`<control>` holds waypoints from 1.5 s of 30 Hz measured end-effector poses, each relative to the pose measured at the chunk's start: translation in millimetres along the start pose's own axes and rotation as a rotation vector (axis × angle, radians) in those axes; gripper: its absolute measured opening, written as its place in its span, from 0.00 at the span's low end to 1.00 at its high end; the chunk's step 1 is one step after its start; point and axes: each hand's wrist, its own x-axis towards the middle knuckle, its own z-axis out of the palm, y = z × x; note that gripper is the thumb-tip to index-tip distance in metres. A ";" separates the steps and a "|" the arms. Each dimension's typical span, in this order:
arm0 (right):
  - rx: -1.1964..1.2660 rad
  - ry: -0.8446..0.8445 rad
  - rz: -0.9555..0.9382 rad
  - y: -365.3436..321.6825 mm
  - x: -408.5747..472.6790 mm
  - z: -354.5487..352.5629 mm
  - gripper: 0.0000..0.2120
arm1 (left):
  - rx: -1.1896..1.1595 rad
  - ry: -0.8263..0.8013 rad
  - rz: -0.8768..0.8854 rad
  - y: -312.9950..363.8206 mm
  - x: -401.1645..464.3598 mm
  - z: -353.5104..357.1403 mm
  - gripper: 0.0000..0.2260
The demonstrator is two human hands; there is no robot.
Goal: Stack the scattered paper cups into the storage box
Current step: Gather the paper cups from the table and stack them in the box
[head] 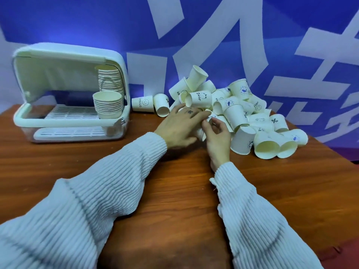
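A heap of white printed paper cups (240,113) lies on the wooden table (155,191) at centre right. The white storage box (68,121) stands at the left with its lid raised; inside it a tall cup stack (110,80) stands behind a shorter stack (107,104). My left hand (178,127) and my right hand (215,138) meet at the near edge of the heap. Both close around a cup or short nest of cups (202,133), mostly hidden between the fingers.
Two loose cups (142,103) lie on their sides between the box and the heap. A blue wall with large white lettering (194,35) rises right behind the table. The table's right edge (334,156) runs close past the heap.
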 end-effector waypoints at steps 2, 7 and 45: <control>0.013 -0.049 -0.005 -1.9 -5.1 1.1 0.14 | 0.023 -0.001 0.010 -4.5 -6.4 -5.4 0.36; 0.048 -0.207 -0.004 -11.7 -25.1 10.7 0.19 | -0.029 -0.099 -0.070 -15.2 -33.2 -30.4 0.36; -0.723 -0.770 -0.572 -60.9 -9.2 229.0 0.48 | -0.558 0.699 -0.843 -151.4 -121.7 -143.2 0.34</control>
